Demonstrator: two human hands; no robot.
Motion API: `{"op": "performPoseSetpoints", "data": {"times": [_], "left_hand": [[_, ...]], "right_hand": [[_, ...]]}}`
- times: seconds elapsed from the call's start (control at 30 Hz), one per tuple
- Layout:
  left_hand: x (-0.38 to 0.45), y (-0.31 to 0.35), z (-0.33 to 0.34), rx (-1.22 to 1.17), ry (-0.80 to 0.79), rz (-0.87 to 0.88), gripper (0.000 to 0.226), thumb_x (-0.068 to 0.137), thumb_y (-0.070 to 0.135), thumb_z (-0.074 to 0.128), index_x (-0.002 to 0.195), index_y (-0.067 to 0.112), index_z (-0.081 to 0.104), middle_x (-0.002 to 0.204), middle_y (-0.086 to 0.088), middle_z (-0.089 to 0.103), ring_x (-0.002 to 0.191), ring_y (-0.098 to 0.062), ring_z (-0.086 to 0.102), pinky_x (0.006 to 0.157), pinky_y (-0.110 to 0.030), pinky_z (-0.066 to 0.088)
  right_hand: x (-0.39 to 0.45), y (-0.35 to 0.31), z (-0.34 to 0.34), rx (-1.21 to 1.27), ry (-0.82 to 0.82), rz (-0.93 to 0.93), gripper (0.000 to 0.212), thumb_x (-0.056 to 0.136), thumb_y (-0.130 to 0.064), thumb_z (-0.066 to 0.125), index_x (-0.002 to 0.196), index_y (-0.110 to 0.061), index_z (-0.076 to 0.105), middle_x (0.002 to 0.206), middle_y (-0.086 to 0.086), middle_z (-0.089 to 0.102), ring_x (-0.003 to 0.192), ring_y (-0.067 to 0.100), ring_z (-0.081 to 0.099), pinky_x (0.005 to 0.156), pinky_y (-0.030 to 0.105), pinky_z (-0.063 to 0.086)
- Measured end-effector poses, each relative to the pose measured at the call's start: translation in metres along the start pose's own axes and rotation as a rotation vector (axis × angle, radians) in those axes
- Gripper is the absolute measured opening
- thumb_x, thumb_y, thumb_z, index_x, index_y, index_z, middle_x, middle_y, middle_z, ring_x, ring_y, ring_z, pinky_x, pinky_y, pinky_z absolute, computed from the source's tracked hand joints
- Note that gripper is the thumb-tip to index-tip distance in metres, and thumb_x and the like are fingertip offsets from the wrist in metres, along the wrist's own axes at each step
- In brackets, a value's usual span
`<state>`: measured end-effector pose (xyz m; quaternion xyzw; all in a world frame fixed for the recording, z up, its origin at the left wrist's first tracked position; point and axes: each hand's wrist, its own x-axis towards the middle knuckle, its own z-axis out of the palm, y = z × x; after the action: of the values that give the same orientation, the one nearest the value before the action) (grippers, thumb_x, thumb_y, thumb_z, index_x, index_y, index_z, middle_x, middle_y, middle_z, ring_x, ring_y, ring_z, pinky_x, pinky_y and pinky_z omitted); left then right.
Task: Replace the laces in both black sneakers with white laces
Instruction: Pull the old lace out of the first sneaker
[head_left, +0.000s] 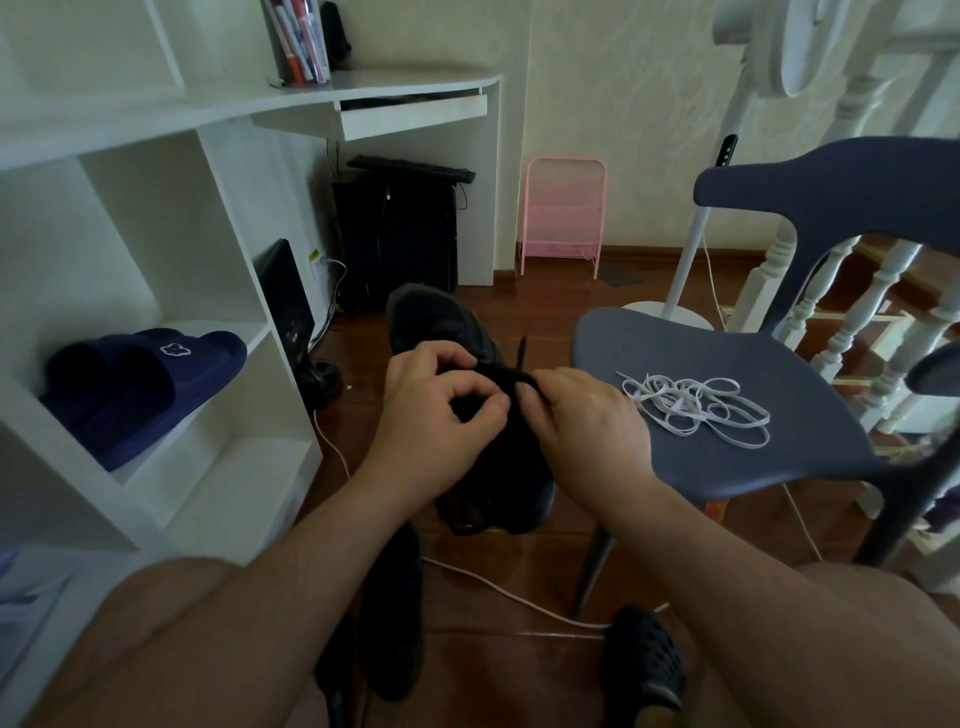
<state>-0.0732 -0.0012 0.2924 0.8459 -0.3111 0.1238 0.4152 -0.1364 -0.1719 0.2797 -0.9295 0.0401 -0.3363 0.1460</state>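
Both forearms reach in from the bottom of the frame and meet at centre over a black sneaker (498, 483) held up above the floor. Left hand (441, 415): fingers curled, thumb and forefinger pinching at the sneaker's dark upper around the lacing area. Right hand (587, 421): fingers curled, pinching a black lace (521, 358) whose free end sticks up just above the knuckles. Exact eyelet cannot be made out; the sneaker is too dark. A second black sneaker (431, 317) sits on the floor just behind the hands, toe toward the top of the frame. The white laces (696, 408) lie in a loose tangle on the seat of a grey-blue chair (727, 467), right of centre, near the right hand but apart from it. Floor (545, 291): dark brown wood, with a thin white cable (498, 590) running across it at lower centre. Left side of frame: a white shelf unit (171, 260) with a pair of navy slides (145, 384) in one compartment. Upper centre: a white desk (405, 88) with a black computer tower (395, 234) beneath it. A pink wire rack (563, 213) leans against the pale wall. Right edge: white stair balusters (852, 317) and the white pole of a standing fan (701, 218).
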Motion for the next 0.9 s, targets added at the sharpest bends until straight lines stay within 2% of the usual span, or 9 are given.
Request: {"op": "performPoseSetpoints", "data": {"times": [0.13,0.27,0.33,0.4,0.5,0.57,0.63,0.77,0.9], "left_hand": [[0.002,-0.005,-0.019,-0.231,-0.141,0.004,0.026,0.073,0.02,0.06,0.056,0.04,0.062,0.115,0.016,0.055,0.12,-0.004,0.042,0.094,-0.005,0.027],[0.002,-0.012,-0.035,-0.284,-0.292,0.028,0.027,0.064,0.016,0.053,0.049,0.038,0.057,0.105,0.016,0.053,0.111,-0.003,0.044,0.085,-0.005,0.031],[0.006,-0.019,-0.041,-0.267,-0.382,-0.013,0.02,0.063,0.021,0.052,0.049,0.035,0.055,0.094,0.019,0.053,0.1,-0.007,0.047,0.083,-0.014,0.034],[0.007,-0.026,-0.045,-0.221,-0.483,-0.111,0.011,0.063,0.03,0.054,0.052,0.031,0.055,0.083,0.005,0.056,0.082,-0.012,0.051,0.079,-0.03,0.04],[0.004,-0.035,-0.04,0.072,-0.586,-0.159,0.035,0.07,0.046,0.057,0.057,0.013,0.055,0.077,-0.019,0.058,0.065,-0.032,0.054,0.065,-0.05,0.047],[-0.001,-0.032,-0.033,0.056,-0.445,-0.131,0.045,0.09,0.048,0.062,0.064,0.013,0.051,0.07,-0.011,0.054,0.061,-0.028,0.053,0.061,-0.047,0.046],[-0.003,-0.023,-0.027,-0.105,-0.24,-0.127,0.046,0.103,0.046,0.059,0.067,0.02,0.048,0.062,0.006,0.045,0.055,-0.011,0.045,0.059,-0.038,0.038],[-0.003,-0.01,-0.015,-0.034,-0.05,-0.126,0.028,0.095,0.055,0.065,0.087,0.03,0.056,0.074,0.01,0.056,0.068,-0.005,0.053,0.059,-0.021,0.042],[0.0,-0.011,-0.016,0.034,0.127,-0.13,0.018,0.094,0.045,0.072,0.085,0.031,0.065,0.073,0.012,0.063,0.072,-0.002,0.061,0.057,-0.01,0.041]], "right_hand": [[0.008,0.013,-0.005,0.118,0.02,0.131,0.036,0.106,-0.041,0.047,0.08,-0.021,0.06,0.072,-0.005,0.058,0.069,0.021,0.057,0.059,0.036,0.04],[0.008,0.02,-0.016,0.182,0.04,0.194,0.03,0.107,-0.034,0.051,0.078,-0.03,0.049,0.066,-0.014,0.046,0.064,0.01,0.046,0.055,0.021,0.026],[0.006,0.019,-0.019,0.174,0.046,0.202,0.026,0.107,-0.035,0.051,0.082,-0.032,0.052,0.069,-0.016,0.047,0.068,0.011,0.048,0.057,0.015,0.026],[0.004,0.017,-0.021,0.176,0.055,0.196,0.025,0.107,-0.034,0.051,0.082,-0.033,0.052,0.069,-0.016,0.047,0.069,0.01,0.048,0.057,0.016,0.027],[0.003,0.014,-0.022,0.201,0.062,0.183,0.025,0.107,-0.034,0.051,0.082,-0.033,0.053,0.068,-0.017,0.048,0.068,0.008,0.048,0.058,0.019,0.028],[0.002,0.013,-0.022,0.206,0.058,0.178,0.027,0.107,-0.035,0.051,0.081,-0.032,0.052,0.067,-0.015,0.048,0.066,0.009,0.047,0.058,0.018,0.028],[0.003,0.013,-0.019,0.2,0.055,0.171,0.028,0.107,-0.035,0.051,0.081,-0.027,0.057,0.069,-0.012,0.051,0.067,0.01,0.049,0.056,0.025,0.03],[0.001,0.009,-0.012,0.178,0.056,0.119,0.029,0.107,-0.036,0.05,0.099,-0.018,0.071,0.085,-0.004,0.065,0.077,0.016,0.059,0.063,0.035,0.044],[-0.002,0.006,-0.008,0.203,0.056,0.087,0.028,0.107,-0.036,0.051,0.097,-0.018,0.07,0.084,-0.005,0.065,0.076,0.017,0.06,0.066,0.038,0.049]]}}
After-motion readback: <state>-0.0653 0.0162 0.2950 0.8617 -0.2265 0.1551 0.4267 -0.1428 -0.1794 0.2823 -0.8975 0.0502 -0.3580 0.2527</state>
